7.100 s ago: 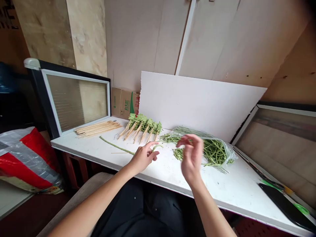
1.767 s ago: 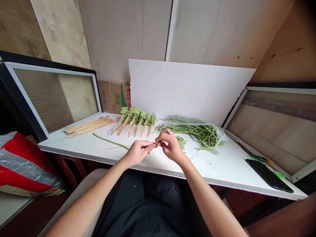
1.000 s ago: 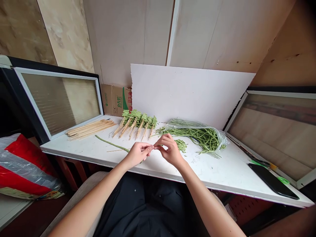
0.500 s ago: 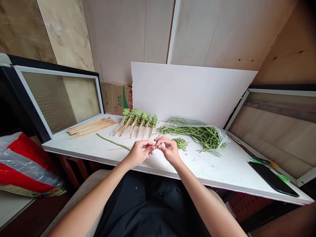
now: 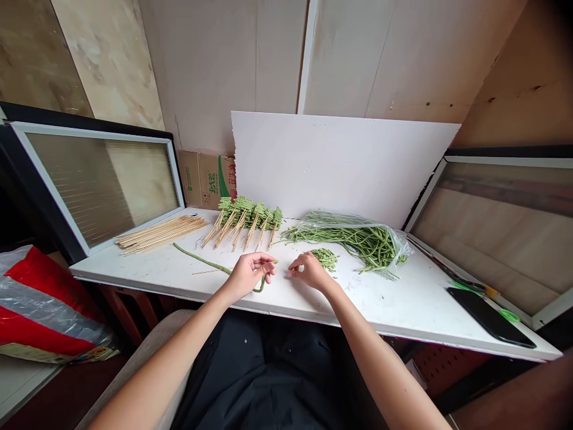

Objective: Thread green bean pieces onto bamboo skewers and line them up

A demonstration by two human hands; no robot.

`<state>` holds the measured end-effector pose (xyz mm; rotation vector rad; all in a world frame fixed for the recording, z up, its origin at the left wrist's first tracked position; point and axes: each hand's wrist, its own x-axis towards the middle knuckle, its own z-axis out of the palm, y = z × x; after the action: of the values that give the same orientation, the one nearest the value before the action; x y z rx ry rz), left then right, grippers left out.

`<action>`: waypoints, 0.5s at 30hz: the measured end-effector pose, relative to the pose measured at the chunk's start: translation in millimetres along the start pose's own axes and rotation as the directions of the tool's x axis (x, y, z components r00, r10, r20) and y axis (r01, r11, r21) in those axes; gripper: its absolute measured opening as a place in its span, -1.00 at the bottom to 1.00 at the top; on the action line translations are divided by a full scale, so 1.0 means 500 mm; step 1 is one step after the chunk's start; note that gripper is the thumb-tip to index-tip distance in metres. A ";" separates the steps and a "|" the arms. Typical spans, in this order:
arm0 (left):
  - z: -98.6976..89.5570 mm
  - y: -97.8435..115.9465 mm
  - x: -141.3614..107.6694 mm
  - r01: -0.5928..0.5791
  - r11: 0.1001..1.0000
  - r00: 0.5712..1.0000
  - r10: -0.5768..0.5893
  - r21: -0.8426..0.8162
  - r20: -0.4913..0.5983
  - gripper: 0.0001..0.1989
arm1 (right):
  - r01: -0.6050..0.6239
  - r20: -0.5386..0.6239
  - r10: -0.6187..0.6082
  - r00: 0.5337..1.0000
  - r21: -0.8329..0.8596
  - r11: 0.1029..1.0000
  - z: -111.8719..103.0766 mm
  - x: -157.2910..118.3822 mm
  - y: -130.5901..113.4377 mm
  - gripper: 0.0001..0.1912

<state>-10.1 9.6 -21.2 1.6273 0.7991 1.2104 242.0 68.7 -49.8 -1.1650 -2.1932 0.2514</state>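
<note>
My left hand (image 5: 251, 273) is closed round a long green bean (image 5: 199, 258), which trails out to the left over the white table; a bent part of it hangs below the fingers and a green tip shows at the fingertips. To the right, apart from it, my right hand (image 5: 308, 270) has thumb and fingertips close together; whether something small is between them is hidden. Just beyond that hand lies a pile of short bean pieces (image 5: 326, 258). A thin skewer (image 5: 205, 272) lies left of my left hand, partly under the bean.
Bare skewers (image 5: 163, 234) lie at the left, with skewered bean bundles (image 5: 250, 214) near the cardboard box (image 5: 201, 179). A plastic bag of long beans (image 5: 367, 242) is right of centre. Scissors (image 5: 470, 283) and a black phone (image 5: 490, 316) lie at the table's right (image 5: 403, 310).
My hands, together before, are now apart, the right one having moved right. The bean's bent part now shows below my left hand. The view has shifted slightly.
</note>
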 end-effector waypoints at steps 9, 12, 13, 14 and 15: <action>0.020 0.033 -0.014 0.032 0.999 0.999 -0.032 -0.037 -0.006 -0.33 | 0.070 0.053 -0.099 0.994 0.389 0.919 -0.076 0.001 -0.108 -0.33; 0.025 0.029 -0.014 0.037 0.996 0.999 -0.036 -0.087 0.007 -0.30 | 0.156 0.054 -0.196 0.979 0.424 0.892 -0.096 -0.004 -0.155 -0.45; 0.025 0.027 -0.014 0.040 0.994 0.999 -0.039 -0.098 0.014 -0.30 | 0.183 0.059 -0.227 0.972 0.418 0.890 -0.097 -0.006 -0.164 -0.53; 0.026 0.025 -0.015 0.041 0.994 0.999 -0.039 -0.103 0.021 -0.30 | 0.207 0.055 -0.250 0.967 0.406 0.890 -0.097 -0.008 -0.171 -0.62; 0.025 0.024 -0.015 0.037 0.994 0.999 -0.034 -0.102 0.028 -0.31 | 0.228 0.041 -0.264 0.964 0.389 0.892 -0.095 -0.009 -0.174 -0.69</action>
<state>-0.6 -5.1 -13.6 1.5364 0.7343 1.1834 214.0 8.1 23.7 -0.6644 -2.2136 0.6042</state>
